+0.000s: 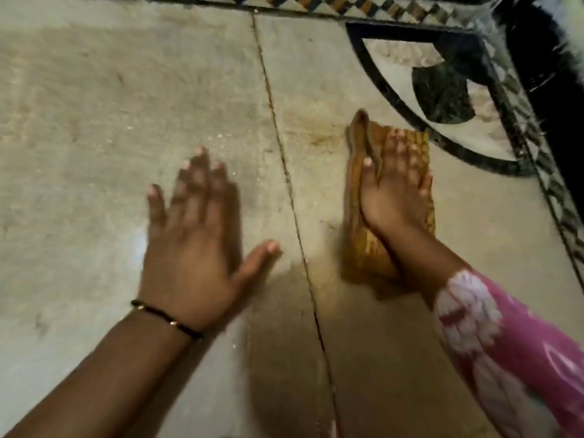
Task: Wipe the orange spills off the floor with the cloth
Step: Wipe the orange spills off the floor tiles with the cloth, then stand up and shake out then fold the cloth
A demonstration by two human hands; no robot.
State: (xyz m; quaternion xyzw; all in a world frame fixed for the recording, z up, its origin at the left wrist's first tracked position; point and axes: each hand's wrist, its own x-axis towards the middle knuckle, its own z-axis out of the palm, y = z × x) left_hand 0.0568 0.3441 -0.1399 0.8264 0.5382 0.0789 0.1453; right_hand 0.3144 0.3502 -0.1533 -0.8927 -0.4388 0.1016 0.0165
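My right hand [395,191] presses flat on an orange-yellow cloth [363,248] that lies folded on the pale stone floor [110,105], fingers spread over its far end. A faint orange-brown smear [316,134] stains the floor just left of the cloth's far tip. My left hand [196,235] rests flat on the floor, palm down, fingers apart, left of the floor joint [284,172]. It holds nothing. A black thread bracelet sits on the left wrist.
A dark curved inlay band [388,99] and a dark green inlay patch [442,93] lie beyond the cloth at right. A patterned mosaic border [347,6] runs along the top and down the right side. A black object [550,67] fills the upper right corner.
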